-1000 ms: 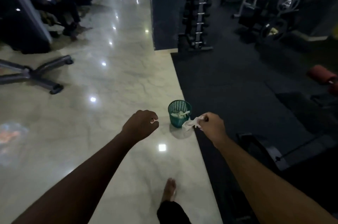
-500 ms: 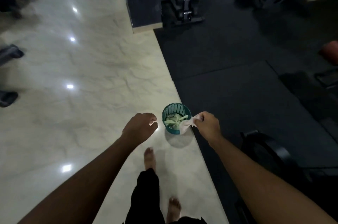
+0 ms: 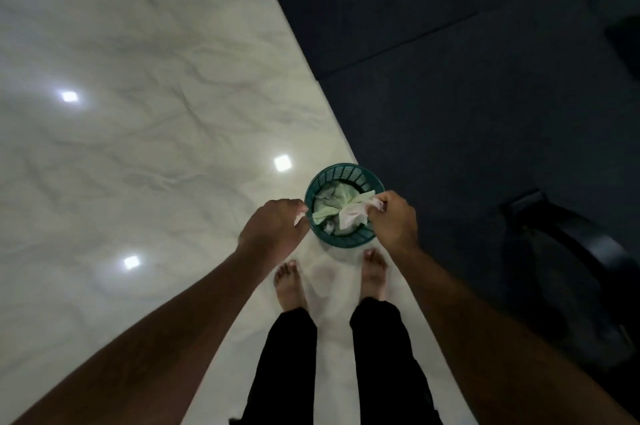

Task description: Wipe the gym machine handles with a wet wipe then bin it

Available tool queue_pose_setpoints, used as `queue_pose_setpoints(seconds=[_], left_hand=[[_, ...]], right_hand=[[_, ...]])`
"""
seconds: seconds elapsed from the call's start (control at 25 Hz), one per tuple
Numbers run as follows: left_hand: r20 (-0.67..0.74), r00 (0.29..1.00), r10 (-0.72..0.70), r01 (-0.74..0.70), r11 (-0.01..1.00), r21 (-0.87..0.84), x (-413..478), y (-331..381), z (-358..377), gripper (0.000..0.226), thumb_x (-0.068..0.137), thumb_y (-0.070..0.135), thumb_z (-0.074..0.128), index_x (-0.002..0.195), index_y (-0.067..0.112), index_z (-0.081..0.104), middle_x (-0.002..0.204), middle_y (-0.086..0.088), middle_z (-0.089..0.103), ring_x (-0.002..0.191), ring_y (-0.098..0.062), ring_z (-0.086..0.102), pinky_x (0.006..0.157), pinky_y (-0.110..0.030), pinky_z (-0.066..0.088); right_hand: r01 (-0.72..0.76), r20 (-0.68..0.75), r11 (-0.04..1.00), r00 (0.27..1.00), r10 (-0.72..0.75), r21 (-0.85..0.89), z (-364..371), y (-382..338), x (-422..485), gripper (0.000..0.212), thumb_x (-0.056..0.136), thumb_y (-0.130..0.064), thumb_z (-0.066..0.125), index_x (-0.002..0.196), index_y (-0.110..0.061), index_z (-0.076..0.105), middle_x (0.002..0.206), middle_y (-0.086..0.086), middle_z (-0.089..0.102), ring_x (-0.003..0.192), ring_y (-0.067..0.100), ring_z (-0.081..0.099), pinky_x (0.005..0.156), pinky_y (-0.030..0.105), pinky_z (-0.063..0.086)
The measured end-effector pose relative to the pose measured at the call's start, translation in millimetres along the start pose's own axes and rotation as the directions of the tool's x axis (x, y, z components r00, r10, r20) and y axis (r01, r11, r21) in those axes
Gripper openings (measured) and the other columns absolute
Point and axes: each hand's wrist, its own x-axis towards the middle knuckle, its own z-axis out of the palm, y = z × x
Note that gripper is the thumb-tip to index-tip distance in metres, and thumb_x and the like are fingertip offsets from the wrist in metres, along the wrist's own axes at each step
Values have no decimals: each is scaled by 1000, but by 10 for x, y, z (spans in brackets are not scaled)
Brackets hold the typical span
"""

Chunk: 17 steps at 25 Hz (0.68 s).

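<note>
Far left, it's all polished marble floor [image 3: 121,147], pale and veined, with little square ceiling lights glinting off it. Moving in, here's the left hand [image 3: 273,230], held out over the floor just beside the left rim of the bin, fingers curled in towards the palm. There's a small pale speck at its fingertips, and I can't tell what that is. It isn't touching the wipe.

Now the centre: a small green slatted bin [image 3: 343,168] standing on the marble right at the edge of the dark matting, with crumpled pale-green and white tissues [image 3: 329,208] already inside. And there's the wet wipe [image 3: 353,215], white and rumpled, dangling over the right side of the bin's mouth. It's not in yet, it's hanging above the heap. The right hand [image 3: 393,220] has it, thumb and fingers pinching its top corner, the hand itself over the bin's right rim.

Below the bin, two bare feet [image 3: 289,286] planted close to it on the marble, black trousers [image 3: 291,355] above them.

To the right, dark rubber matting [image 3: 485,95], and a black piece of equipment [image 3: 571,251] too dim to make out.
</note>
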Motion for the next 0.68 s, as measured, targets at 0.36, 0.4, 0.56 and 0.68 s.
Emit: queue_pose_setpoints(seconds=[0.36,0.4,0.56,0.68], left_hand=[[115,993,-8,7,1000,10,1794,-184,1119,31,94,30,55,121,19,66,112,-11,70,98,-27,67,87,-41,56],[125,992,-15,13,1000,12,1925,-207,1190,30,94,29,56,120,19,67,112,-11,70,97,-27,66,87,-41,56],[152,988,-40,42,999,-11,2175,-301,1401,30,93,28,57,120,19,66,114,-10,70,99,-27,66,89,-39,55],[138,989,-51,57,998,-42,2186,-307,1422,30,92,29,59,119,20,67,111,-11,71,95,-26,66,83,-31,53]], right_hand=[[-104,-66,994,992,107,38,1118,677,1654,17,89,-19,60,98,-5,65,98,14,69,93,31,64,77,34,47],[-115,-57,993,992,116,28,1205,722,1770,17,89,-20,59,99,-6,65,99,13,69,94,31,64,76,32,46],[-173,-28,985,985,172,-21,1372,880,1995,19,90,-17,59,107,-11,64,111,10,67,106,28,62,83,30,46],[-128,1,990,992,128,-56,1342,886,1972,21,90,-15,58,109,-11,64,115,10,67,110,28,61,87,30,45]])
